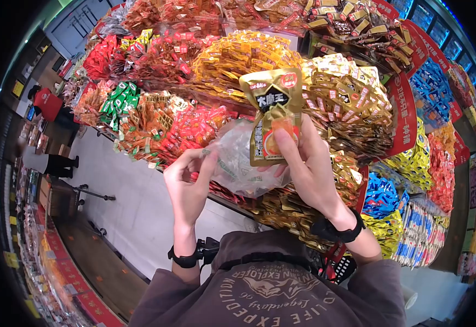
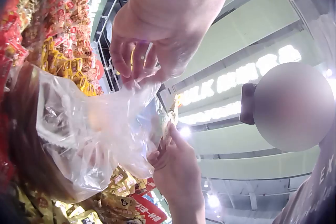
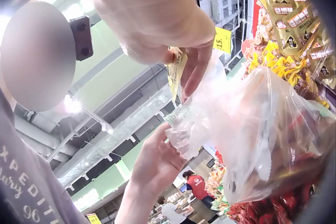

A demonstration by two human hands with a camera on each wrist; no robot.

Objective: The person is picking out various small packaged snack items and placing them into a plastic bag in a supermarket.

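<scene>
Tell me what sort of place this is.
Most likely a snack shop selling loose packets: heaps of small wrapped packets in many colours, such as the green packets, red signs along the display edges, and a yellow price card overhead.

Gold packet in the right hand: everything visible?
The glossy gold foil-like packet stands nearly upright in the head view: red mark upper right, black patch with white characters, orange-red picture partly behind the thumb. The right hand pinches it before a clear plastic bag; whether packet and bag touch is unclear.
</scene>
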